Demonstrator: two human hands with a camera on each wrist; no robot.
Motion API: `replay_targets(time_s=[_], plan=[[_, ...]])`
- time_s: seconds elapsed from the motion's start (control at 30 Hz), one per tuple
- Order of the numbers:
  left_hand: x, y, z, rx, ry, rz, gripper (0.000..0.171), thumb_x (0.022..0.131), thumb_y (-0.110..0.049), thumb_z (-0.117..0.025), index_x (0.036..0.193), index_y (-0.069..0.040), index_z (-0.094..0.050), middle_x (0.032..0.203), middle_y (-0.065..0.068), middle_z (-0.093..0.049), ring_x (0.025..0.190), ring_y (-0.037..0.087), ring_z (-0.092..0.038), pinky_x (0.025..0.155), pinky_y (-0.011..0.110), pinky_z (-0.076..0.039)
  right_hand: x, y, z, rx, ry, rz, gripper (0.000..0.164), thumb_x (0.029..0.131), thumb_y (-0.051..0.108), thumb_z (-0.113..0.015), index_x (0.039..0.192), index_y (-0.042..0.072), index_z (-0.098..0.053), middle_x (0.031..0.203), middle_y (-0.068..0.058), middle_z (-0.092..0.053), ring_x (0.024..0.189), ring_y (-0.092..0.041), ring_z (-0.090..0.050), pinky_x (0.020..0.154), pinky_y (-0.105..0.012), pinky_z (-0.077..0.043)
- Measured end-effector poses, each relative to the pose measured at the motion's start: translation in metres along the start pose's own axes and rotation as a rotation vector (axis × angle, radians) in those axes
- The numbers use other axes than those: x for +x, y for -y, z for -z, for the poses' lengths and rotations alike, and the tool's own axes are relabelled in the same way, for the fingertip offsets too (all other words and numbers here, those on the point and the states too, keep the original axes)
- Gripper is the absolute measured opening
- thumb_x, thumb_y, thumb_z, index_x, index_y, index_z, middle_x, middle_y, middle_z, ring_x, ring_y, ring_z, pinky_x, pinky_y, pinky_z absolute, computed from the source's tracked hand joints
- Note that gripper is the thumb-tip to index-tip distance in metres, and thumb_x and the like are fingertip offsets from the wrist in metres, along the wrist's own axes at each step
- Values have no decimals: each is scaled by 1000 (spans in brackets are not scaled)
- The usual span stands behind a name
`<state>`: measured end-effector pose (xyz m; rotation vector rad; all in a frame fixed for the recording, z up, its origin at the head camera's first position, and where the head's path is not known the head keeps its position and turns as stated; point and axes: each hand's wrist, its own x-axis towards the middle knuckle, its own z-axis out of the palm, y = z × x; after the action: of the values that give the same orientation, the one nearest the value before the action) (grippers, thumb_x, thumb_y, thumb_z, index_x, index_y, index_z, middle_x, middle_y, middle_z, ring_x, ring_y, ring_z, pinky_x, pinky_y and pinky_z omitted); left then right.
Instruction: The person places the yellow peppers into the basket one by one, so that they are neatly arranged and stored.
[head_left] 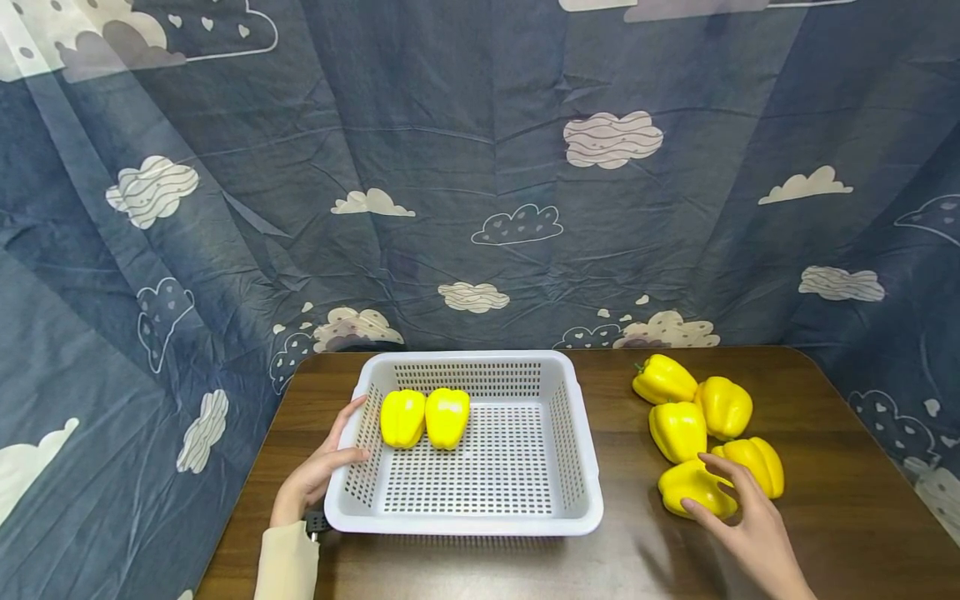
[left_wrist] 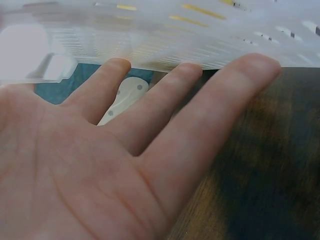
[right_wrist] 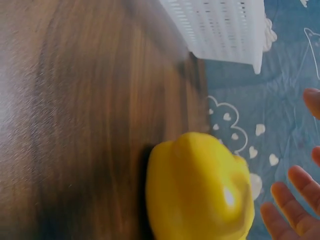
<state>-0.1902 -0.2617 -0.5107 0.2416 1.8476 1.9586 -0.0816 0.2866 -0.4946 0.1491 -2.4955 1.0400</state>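
A white plastic basket with slotted walls stands on the table, two yellow bell peppers side by side at its back left. At its left side, my left hand holds the rim, thumb over the top; in the left wrist view, three long spread fingers reach beneath the edge. My right hand hovers around the nearest yellow bell pepper, thumb and fingers spread apart. In the right wrist view, the fingertips stand apart from a large yellow pepper.
Several more yellow bell peppers, among them one at the back and one at the right, lie bunched on the brown wooden table. A dark blue cloud-patterned cloth hangs behind the table and along its sides.
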Motion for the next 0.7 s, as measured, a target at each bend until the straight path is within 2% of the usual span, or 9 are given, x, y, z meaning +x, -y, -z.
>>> replay_targets(time_s=[0.07,0.17,0.27,0.33,0.43,0.53,0.7], plan=[[0,-1,0,-1,0,1,85,87,-2,-52,151,-30,-3,154,21,2,121,48,-33,83,56,-44,-3,-4,0,-12,-16,-6,63,72,9,-83,127,8,-53,125,15,-47,107,14,-35,84,-4,-23],[0,-1,-1,-8,-8,1,85,87,-1,-51,151,-30,-3,154,20,1,121,47,-34,83,56,-44,-6,-10,2,-39,-16,-39,63,73,11,-82,129,7,-52,125,9,-49,107,12,-35,84,-4,-21],[0,-1,-2,-9,-13,1,85,87,-1,-51,151,-30,-3,154,20,1,121,48,-34,83,56,-44,-10,-13,4,-70,3,-92,62,76,15,-81,130,8,-51,124,-9,-51,107,3,-39,82,-5,-22],[0,-1,-1,-8,-5,-6,85,87,-3,-52,151,-32,-4,154,22,1,121,48,-34,82,56,-44,-12,-14,6,-86,20,-128,61,78,18,-80,130,7,-50,123,-14,-51,106,-3,-40,80,-7,-23],[0,1,0,2,5,-19,84,88,-6,-53,150,-36,-6,152,23,1,119,46,-37,82,55,-45,-15,-17,6,-91,17,-148,60,78,18,-80,129,7,-51,120,-16,-52,103,-5,-40,78,-7,-23],[0,1,1,11,8,-28,83,88,-7,-54,149,-39,-8,151,25,0,117,42,-40,80,54,-46,-18,-20,6,-92,1,-147,60,77,17,-80,128,6,-52,117,-16,-52,102,0,-39,78,-6,-21],[0,1,0,4,-19,-4,84,87,-6,-54,149,-38,-8,153,21,-3,119,44,-38,81,54,-46,-21,-23,3,-102,-11,-136,61,75,16,-81,127,4,-52,112,-14,-51,99,4,-38,77,-6,-25]])
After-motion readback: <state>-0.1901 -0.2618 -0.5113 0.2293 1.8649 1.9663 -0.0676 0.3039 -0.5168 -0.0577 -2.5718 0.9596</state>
